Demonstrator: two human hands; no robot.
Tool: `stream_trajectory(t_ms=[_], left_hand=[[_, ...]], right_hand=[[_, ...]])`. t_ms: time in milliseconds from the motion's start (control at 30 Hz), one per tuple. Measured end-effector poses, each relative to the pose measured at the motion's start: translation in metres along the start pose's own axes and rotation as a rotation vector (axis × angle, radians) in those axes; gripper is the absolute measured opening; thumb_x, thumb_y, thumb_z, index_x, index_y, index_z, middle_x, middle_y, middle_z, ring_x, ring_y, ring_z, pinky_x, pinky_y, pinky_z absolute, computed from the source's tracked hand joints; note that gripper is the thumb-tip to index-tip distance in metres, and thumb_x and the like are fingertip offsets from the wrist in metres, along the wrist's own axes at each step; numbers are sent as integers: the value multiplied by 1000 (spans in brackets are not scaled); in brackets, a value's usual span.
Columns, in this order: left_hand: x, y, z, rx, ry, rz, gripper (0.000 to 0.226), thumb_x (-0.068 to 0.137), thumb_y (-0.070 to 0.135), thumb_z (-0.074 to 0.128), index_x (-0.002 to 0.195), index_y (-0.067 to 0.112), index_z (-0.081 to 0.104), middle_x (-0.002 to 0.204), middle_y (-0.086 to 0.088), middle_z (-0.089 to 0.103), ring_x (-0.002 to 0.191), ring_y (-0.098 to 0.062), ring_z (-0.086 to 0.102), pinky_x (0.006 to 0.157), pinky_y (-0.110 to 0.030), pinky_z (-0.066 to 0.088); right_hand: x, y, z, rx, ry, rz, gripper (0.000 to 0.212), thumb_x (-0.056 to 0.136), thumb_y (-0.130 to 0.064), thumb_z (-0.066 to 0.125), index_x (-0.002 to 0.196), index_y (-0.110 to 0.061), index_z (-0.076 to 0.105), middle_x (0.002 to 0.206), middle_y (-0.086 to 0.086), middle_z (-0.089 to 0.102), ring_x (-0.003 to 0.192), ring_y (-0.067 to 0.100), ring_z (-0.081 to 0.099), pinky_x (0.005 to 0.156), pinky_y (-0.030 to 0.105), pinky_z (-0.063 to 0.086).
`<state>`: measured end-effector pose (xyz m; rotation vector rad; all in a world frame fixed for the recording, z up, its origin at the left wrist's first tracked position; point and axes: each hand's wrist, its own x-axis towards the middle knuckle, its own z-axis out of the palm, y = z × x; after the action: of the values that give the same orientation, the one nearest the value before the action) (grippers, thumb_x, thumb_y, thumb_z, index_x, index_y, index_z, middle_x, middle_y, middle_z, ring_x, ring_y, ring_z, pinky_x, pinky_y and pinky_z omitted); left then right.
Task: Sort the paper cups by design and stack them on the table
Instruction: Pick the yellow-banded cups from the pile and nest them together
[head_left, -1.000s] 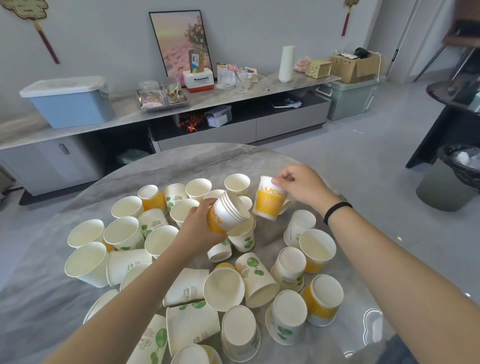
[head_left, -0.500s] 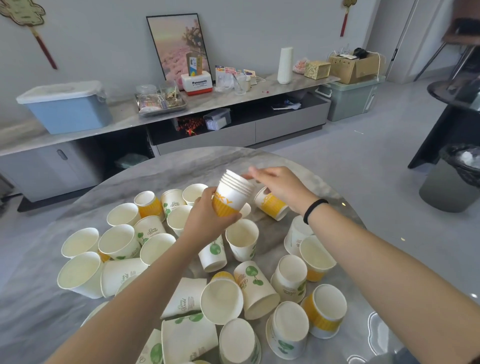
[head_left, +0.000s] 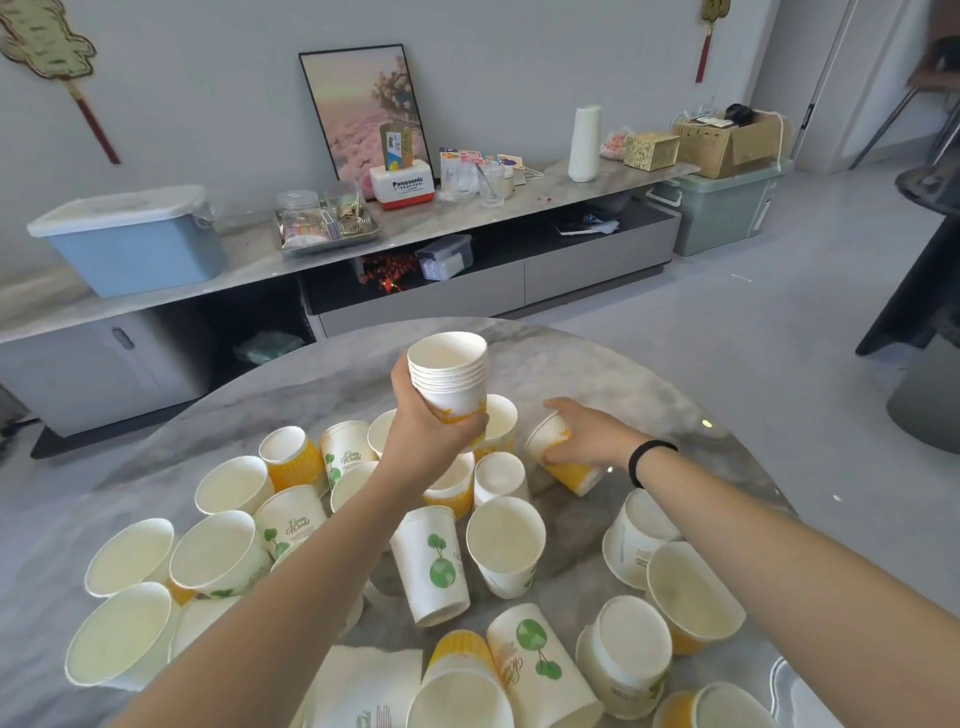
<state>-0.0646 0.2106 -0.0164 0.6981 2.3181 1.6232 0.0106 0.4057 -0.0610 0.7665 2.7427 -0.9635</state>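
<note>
Left grip (head_left: 426, 431) holding nested yellow stack (head_left: 449, 376) upright; right grip (head_left: 584, 441) wrapped on tilted yellow cup (head_left: 561, 457) over surface (head_left: 649, 395).

- A pale grey wall (head_left: 519, 62) backs a long low cabinet (head_left: 571, 270) with a marble top.
- A framed picture (head_left: 363, 109) leans against that wall.
- A blue lidded bin (head_left: 130, 254) sits at the cabinet's left end.
- The floor (head_left: 727, 332) is light grey.

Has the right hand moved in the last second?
Yes. The right hand has dropped from beside the held stack to the table, where it grips a lying yellow cup.
</note>
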Motion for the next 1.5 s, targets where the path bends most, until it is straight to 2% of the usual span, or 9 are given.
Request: stream_trajectory(t_ms=[133, 333, 500, 633, 733, 800, 967, 1333, 1500], left_hand=[[26, 1, 16, -88, -37, -32, 70, 73, 6, 75, 121, 25, 27, 101, 13, 50, 93, -6, 55, 78, -23, 47], [49, -23, 34, 25, -95, -151, 88, 41, 47, 81, 111, 43, 27, 110, 9, 55, 118, -26, 50, 101, -49, 44], [47, -28, 27, 59, -95, -122, 96, 45, 45, 86, 122, 36, 29, 109, 12, 57, 110, -20, 57, 97, -41, 48], [47, -24, 10, 103, -214, -104, 104, 66, 23, 83, 145, 27, 15, 137, -2, 46, 120, -18, 48, 92, -27, 40], [47, -22, 0, 216, -253, -65, 97, 69, 25, 81, 145, 25, 21, 149, -5, 36, 135, -20, 38, 103, -32, 35], [45, -23, -6, 327, -232, -62, 81, 72, 26, 79, 139, 20, 34, 141, -6, 43, 123, -18, 47, 101, -31, 39], [36, -30, -12, 773, -170, 98, 41, 86, 28, 63, 125, 23, 53, 114, 2, 59, 108, -20, 55, 99, -34, 38], [37, -41, -30, 666, -63, 68, 27, 80, 16, 65, 105, 15, 56, 101, 3, 55, 98, -23, 55, 90, -37, 46], [39, -43, -45, 791, -86, -51, 25, 85, 30, 63, 106, 17, 69, 119, -4, 63, 110, -24, 55, 89, -33, 44]], right_hand=[[-2, -12, -16, 271, 352, -15, 68, 74, -33, 67, 133, -25, 34, 123, 9, 46, 95, 23, 53, 76, 28, 40], [-1, -32, -29, 643, 607, -252, 66, 76, -21, 72, 132, -20, 37, 130, 6, 48, 111, 21, 52, 86, 26, 42], [-1, -42, -22, 597, 665, -401, 64, 76, -19, 73, 130, -19, 39, 129, 1, 46, 113, 16, 49, 84, 14, 42], [-1, -53, -19, 644, 756, -459, 63, 76, -18, 73, 128, -18, 39, 123, -7, 43, 108, 10, 47, 82, 3, 41], [2, -62, -8, 595, 639, -498, 64, 76, -20, 74, 129, -18, 38, 126, -6, 44, 110, 10, 47, 91, 18, 46], [6, -63, 3, 493, 517, -477, 65, 76, -23, 74, 131, -20, 38, 130, -4, 46, 112, 9, 46, 95, 29, 47], [9, -65, 7, 431, 432, -429, 64, 77, -27, 73, 130, -23, 36, 128, -10, 44, 110, 12, 45, 90, 27, 42], [-3, -71, -12, -197, 571, -485, 35, 84, -39, 57, 105, -12, 50, 110, 4, 61, 102, 25, 52, 74, 34, 45], [-2, -73, -8, -627, 283, -389, 51, 91, -53, 34, 120, -13, 48, 126, 11, 48, 117, 28, 37, 86, 38, 39]])
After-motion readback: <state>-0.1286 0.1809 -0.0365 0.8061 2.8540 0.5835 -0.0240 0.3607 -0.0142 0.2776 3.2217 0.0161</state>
